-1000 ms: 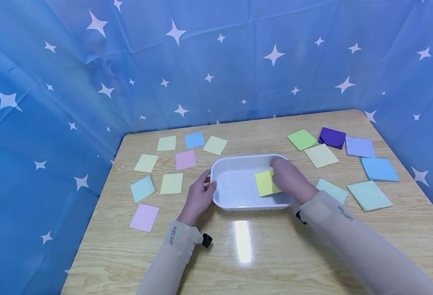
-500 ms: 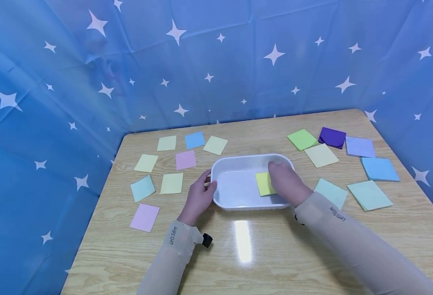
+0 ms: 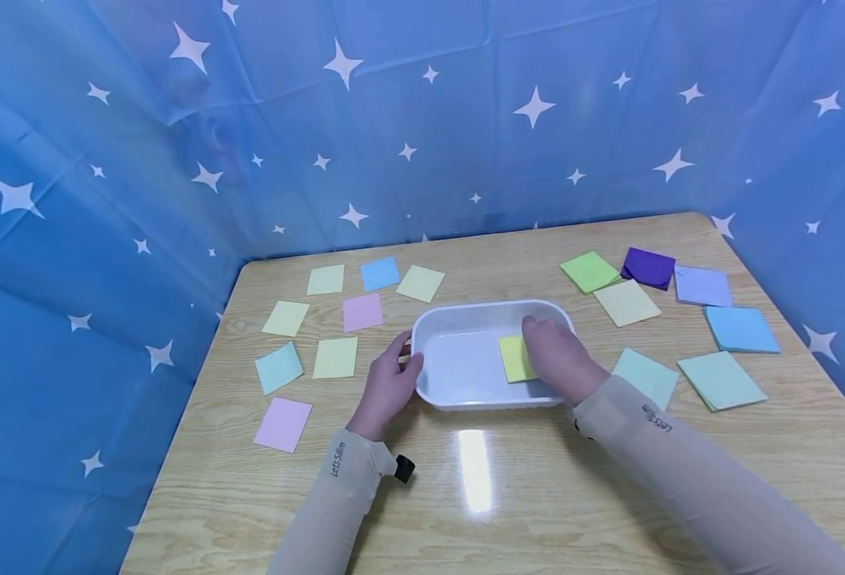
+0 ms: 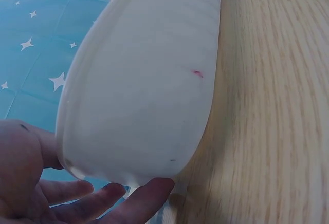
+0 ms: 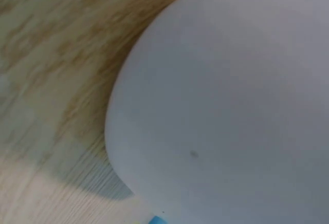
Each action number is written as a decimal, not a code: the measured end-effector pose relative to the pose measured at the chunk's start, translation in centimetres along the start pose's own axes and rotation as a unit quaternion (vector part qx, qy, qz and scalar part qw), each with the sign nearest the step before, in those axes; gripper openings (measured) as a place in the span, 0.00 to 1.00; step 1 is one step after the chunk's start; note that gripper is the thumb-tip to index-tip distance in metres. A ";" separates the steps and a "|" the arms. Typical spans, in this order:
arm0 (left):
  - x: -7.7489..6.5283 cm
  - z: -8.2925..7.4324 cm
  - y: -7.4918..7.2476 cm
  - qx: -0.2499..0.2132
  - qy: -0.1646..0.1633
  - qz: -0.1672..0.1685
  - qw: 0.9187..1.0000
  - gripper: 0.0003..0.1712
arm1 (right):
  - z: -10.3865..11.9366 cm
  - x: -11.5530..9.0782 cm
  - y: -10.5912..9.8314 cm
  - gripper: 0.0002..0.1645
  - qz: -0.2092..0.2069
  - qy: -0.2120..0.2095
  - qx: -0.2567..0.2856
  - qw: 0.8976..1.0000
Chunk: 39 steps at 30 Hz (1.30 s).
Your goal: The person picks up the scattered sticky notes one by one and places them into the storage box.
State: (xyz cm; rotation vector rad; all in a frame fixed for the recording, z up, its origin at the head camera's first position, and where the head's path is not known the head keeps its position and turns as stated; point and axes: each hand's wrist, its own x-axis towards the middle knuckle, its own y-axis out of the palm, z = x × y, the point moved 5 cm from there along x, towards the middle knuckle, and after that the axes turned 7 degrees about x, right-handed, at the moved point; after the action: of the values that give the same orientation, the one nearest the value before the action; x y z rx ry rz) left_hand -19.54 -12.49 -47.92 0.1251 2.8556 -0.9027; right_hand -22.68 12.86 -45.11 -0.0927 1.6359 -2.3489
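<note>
A white plastic tub (image 3: 462,359) stands in the middle of the table. My left hand (image 3: 386,387) grips its left end, thumb at the rim; in the left wrist view the fingers (image 4: 146,201) curl against the outer wall. Inside the tub lies a yellow sticky note (image 3: 513,359). My right hand (image 3: 557,357) reaches over the right rim with curled fingers and holds the note's right side, which it covers. The fingertips are hidden beneath the hand. Only the tub's outer wall (image 5: 216,106) shows in the right wrist view, without the hand.
Single notes, among them a pink note (image 3: 362,312) and a lilac note (image 3: 283,424), lie spread at the left. On the right are a green pad (image 3: 589,272), a purple pad (image 3: 648,268), a blue pad (image 3: 742,330) and several others. A starry blue cloth (image 3: 422,120) hangs behind.
My right hand has shifted slightly left over the yellow note, covering more of it, then has stayed nearly still. The left hand and the tub have not visibly moved.
</note>
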 end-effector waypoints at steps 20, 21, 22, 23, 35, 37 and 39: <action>-0.3 -0.4 0.0 0.003 0.001 -0.003 1.000 0.30 | 0.5 -0.6 -0.3 0.14 0.002 -0.007 -0.020 1.000; -0.3 -0.4 0.0 0.004 0.000 -0.003 1.000 0.29 | 0.5 -0.6 -0.3 0.13 0.003 -0.006 -0.020 1.000; -0.3 -0.4 0.0 0.005 -0.001 -0.002 1.000 0.29 | 0.5 -0.7 -0.3 0.14 0.003 -0.005 -0.020 1.000; -0.3 -0.4 0.0 0.006 -0.001 -0.003 1.000 0.29 | 0.5 -0.7 -0.3 0.14 0.003 -0.005 -0.019 1.000; -0.1 0.0 0.1 -0.004 0.017 -0.003 1.000 0.30 | 0.3 -1.2 -1.5 0.16 -0.013 -0.005 0.011 1.000; -0.1 0.0 0.1 -0.003 0.017 -0.003 1.000 0.30 | 0.2 -1.3 -1.8 0.16 -0.008 0.004 0.023 1.000; -0.1 -0.1 0.1 -0.002 0.017 -0.003 1.000 0.30 | 0.1 -1.3 -2.2 0.14 -0.006 0.012 0.036 0.999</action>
State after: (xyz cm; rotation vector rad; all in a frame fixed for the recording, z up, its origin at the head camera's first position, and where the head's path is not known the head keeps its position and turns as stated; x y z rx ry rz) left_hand -19.38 -12.36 -47.92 0.1326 2.8901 -0.9042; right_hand -21.85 13.81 -42.94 -0.0607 1.5619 -2.4239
